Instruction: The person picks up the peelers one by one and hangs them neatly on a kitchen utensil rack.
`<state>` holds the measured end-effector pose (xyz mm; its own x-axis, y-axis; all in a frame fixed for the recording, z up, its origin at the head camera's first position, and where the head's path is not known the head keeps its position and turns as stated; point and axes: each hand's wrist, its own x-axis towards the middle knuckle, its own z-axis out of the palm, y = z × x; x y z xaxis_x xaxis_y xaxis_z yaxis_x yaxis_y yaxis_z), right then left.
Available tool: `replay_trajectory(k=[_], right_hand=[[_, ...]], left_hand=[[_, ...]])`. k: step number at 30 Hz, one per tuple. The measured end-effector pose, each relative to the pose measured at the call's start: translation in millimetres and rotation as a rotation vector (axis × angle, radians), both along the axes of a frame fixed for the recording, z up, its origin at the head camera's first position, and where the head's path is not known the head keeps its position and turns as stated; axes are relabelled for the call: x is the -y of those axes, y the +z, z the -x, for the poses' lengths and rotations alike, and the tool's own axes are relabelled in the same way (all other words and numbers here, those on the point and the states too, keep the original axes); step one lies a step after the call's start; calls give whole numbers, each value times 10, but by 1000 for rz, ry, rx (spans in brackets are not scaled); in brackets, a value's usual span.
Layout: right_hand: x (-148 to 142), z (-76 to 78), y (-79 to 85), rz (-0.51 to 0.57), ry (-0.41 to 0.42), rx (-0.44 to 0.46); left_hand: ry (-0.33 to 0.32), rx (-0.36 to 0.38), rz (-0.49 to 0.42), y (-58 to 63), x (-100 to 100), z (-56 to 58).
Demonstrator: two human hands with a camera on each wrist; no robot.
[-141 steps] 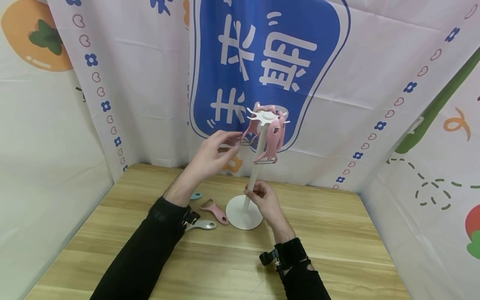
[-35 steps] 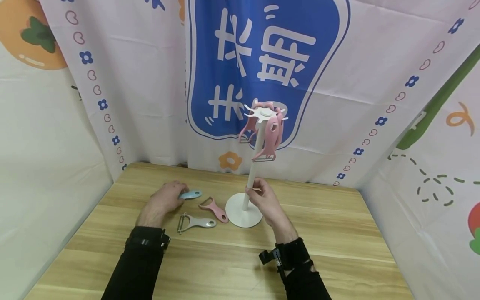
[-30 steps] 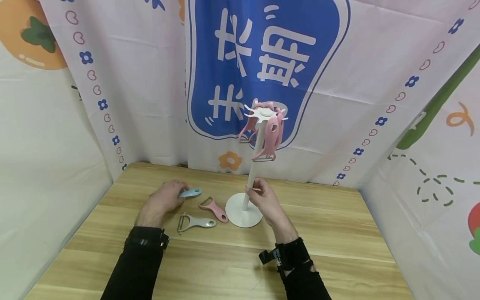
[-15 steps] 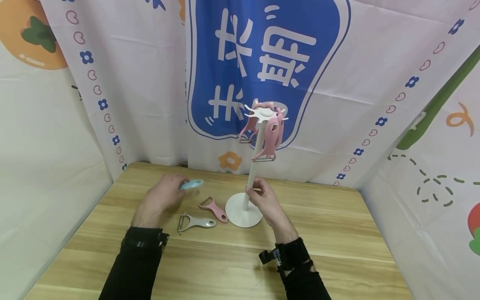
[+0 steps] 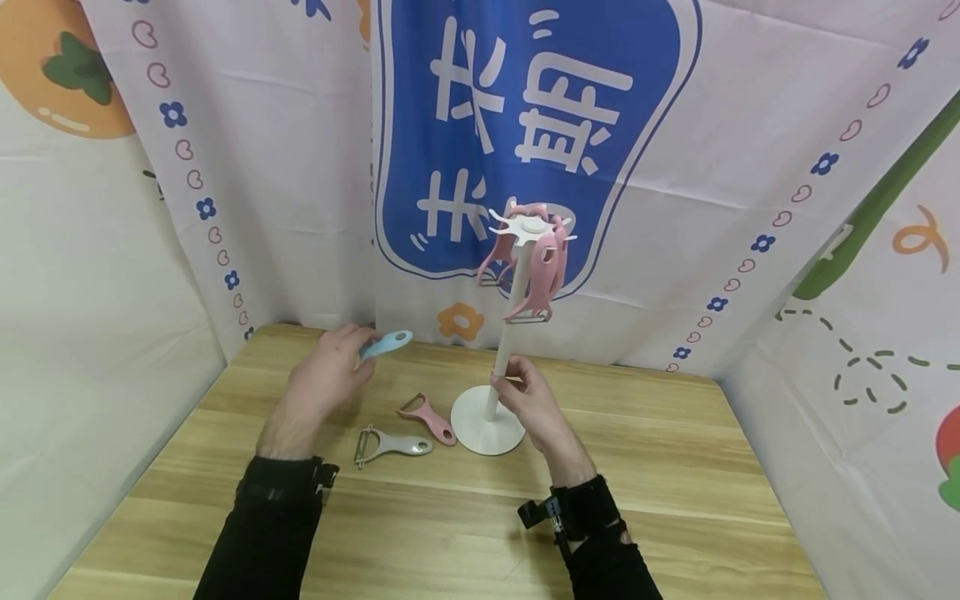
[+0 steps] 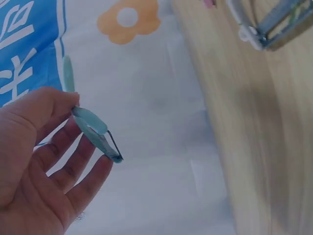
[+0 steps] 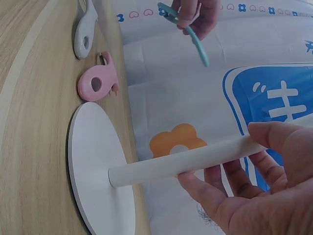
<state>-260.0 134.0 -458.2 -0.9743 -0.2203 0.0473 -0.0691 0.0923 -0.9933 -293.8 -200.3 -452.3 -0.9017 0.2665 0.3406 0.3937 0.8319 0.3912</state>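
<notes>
A light blue peeler (image 5: 388, 343) is pinched by my left hand (image 5: 318, 379), held up off the table with its holed handle pointing right. In the left wrist view, thumb and fingers grip the blue peeler (image 6: 89, 125) near its blade end. My right hand (image 5: 534, 406) holds the pole of a white stand (image 5: 487, 429) low down, thumb on one side and fingers on the other. Several pink peelers (image 5: 546, 271) hang from the hooks at the stand's top. On the table lie a pink peeler (image 5: 431, 419), close to the stand's base, and a grey peeler (image 5: 395, 444).
The wooden table (image 5: 420, 533) ends at the back against a printed cloth (image 5: 300, 208) with a blue panel. White cloth walls stand at left and right. A black camera strap sits on each wrist.
My left hand has left the stand's top, taken the light blue peeler from the table and raised it. My right hand keeps its hold on the pole.
</notes>
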Motion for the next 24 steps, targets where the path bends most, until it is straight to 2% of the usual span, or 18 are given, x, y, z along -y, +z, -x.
replay_trajectory(k=[5, 11, 24], right_hand=[[5, 1, -6, -1, 1, -3], [0, 6, -15, -4, 6, -16], [-10, -4, -8, 0, 16, -25]], left_hand=[[-9, -58, -53, 67, -18, -29], [20, -93, -115, 140, -55, -40], [59, -76, -321, 242, -184, -87]])
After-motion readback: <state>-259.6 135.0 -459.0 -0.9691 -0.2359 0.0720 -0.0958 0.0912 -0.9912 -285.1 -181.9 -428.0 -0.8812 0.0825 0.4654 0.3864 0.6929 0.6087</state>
